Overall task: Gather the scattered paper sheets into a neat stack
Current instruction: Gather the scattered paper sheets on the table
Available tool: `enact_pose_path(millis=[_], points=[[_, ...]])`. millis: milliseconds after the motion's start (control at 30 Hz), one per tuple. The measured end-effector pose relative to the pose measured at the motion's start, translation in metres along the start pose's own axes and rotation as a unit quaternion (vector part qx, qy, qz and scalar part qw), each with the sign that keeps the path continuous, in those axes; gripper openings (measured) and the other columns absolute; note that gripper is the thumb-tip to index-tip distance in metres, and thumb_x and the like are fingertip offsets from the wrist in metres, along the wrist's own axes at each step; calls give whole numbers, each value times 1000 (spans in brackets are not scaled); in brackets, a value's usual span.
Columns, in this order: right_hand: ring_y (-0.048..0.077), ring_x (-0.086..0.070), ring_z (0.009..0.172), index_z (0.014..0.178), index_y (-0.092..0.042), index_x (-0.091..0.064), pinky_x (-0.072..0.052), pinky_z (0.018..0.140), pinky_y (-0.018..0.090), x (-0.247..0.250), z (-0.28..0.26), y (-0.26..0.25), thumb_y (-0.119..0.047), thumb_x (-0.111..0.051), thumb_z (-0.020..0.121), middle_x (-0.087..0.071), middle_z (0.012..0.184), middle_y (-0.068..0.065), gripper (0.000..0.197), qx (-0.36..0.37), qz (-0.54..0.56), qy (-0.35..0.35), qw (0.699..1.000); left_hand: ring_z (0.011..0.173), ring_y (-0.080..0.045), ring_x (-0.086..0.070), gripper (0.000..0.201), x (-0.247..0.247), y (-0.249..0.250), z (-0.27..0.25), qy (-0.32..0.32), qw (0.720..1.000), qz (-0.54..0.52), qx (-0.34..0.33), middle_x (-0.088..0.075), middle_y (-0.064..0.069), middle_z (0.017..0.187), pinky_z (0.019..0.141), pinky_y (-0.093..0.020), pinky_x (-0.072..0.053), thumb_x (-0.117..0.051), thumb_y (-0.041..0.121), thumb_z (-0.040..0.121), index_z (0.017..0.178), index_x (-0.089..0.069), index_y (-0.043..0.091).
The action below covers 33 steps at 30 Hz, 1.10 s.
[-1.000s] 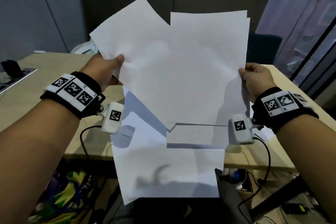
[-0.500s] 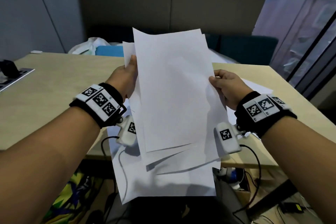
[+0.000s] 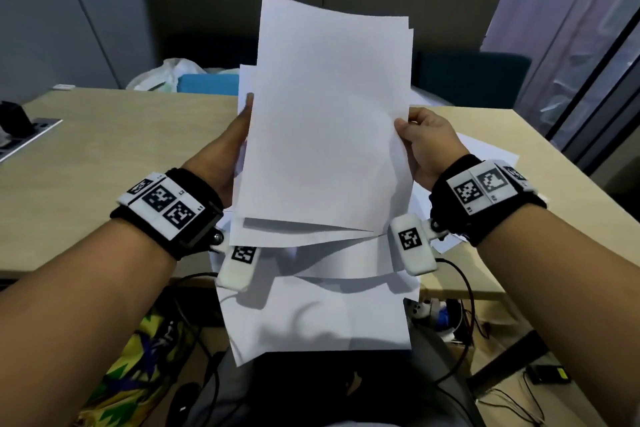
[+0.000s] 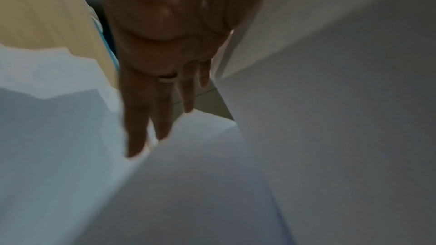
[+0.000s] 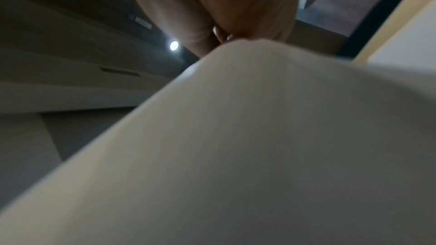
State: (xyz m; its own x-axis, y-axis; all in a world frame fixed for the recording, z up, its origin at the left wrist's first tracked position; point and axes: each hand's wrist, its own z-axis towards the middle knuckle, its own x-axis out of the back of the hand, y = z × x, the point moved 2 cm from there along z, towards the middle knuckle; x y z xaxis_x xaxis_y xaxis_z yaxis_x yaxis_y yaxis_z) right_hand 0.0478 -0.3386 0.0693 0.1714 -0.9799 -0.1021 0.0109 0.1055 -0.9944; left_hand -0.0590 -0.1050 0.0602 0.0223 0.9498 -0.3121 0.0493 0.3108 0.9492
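A bundle of white paper sheets [image 3: 322,121] stands nearly upright over the near edge of the wooden table [image 3: 104,156], its lower edges uneven. My left hand [image 3: 235,149] lies flat against the bundle's left edge, and the left wrist view shows its fingers [image 4: 141,118] straight beside the paper [image 4: 330,118]. My right hand [image 3: 426,142] pinches the right edge, thumb in front. In the right wrist view the paper [image 5: 235,156] hides most of that hand [image 5: 212,6]. More loose sheets [image 3: 311,315] lie below, overhanging the table edge, and another sheet [image 3: 485,152] lies at the right.
A blue box [image 3: 207,83] and a white plastic bag [image 3: 166,74] sit at the table's far edge. A socket panel with a black object [image 3: 20,128] is at the left. A dark chair [image 3: 471,80] stands behind. Cables [image 3: 460,291] hang below the table.
The fanned-out sheets have been drawn together into one narrower bundle. Both hands came closer to each other, and the left hand went from gripping to lying flat on the edge.
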Motion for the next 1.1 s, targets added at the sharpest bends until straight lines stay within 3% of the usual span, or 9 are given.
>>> enact_pose_path(millis=[267,367,433,500,600,733,867,933,1100], points=[[19,-71,76,106,-4,-60,-58,67,29,-22,-15,-32,-6,-42,99,-73,92,8,19,3,120,-92,989,73,-12,-74,34,-10,-20,-28,-65,998,5,1,-77,-6,87,61,-22,-58,-92,40,49,71,-81,16],[18,-71,74,99,-6,-62,-59,67,31,-22,-14,-35,-6,-42,99,-73,88,6,20,12,99,-76,992,95,-19,-73,56,3,-16,-27,45,997,57,16,-67,-16,120,80,-27,-58,-58,61,84,100,-76,11],[18,-69,71,97,-8,-60,-59,68,34,-15,-12,-25,-6,-44,99,-71,86,6,16,25,12,-21,999,119,-23,-61,95,16,-14,-26,101,992,66,30,-61,-6,134,104,-40,-46,-53,82,71,137,-52,14],[20,-66,73,99,-9,-58,-56,72,37,-5,-8,-11,-5,-46,97,-67,87,7,13,39,-73,23,996,101,-12,-70,81,19,-11,-27,119,992,33,15,-74,8,109,90,-32,-55,-36,75,85,136,-51,13],[25,-64,79,90,-15,-59,-53,82,39,4,-6,7,-5,-49,93,-66,85,8,14,45,-154,49,986,100,-23,-71,81,7,-13,-32,52,996,-56,48,-73,-6,113,77,-37,-58,-25,79,80,114,-71,21],[25,-64,77,93,-17,-57,-55,81,41,3,-10,20,-8,-50,93,-65,85,8,11,30,-175,37,983,97,-21,-70,34,12,-26,-30,76,995,59,34,-72,-5,113,73,-30,-58,-63,16,88,122,-63,13],[14,-56,54,112,-12,-50,-50,48,24,1,-30,21,-12,-45,99,-57,78,4,15,-2,-134,-2,991,107,-26,-68,64,40,-34,-31,121,991,51,-2,-67,-15,121,89,-36,-56,-66,-12,70,132,-53,1],[23,-59,64,123,-11,-45,-56,55,34,9,-44,27,-16,-44,100,-58,86,7,23,2,-177,-22,984,111,-29,-65,64,57,-33,-36,160,986,41,-17,-63,-19,126,91,-38,-54,-63,-15,72,134,-50,-2],[16,-57,103,125,-19,-53,-48,90,37,13,-107,55,-49,-50,92,-58,115,0,45,191,-524,-226,799,102,-20,-68,49,100,-28,-60,274,960,49,-40,-66,-12,122,78,-28,-56,-55,-12,85,133,-51,-3]])
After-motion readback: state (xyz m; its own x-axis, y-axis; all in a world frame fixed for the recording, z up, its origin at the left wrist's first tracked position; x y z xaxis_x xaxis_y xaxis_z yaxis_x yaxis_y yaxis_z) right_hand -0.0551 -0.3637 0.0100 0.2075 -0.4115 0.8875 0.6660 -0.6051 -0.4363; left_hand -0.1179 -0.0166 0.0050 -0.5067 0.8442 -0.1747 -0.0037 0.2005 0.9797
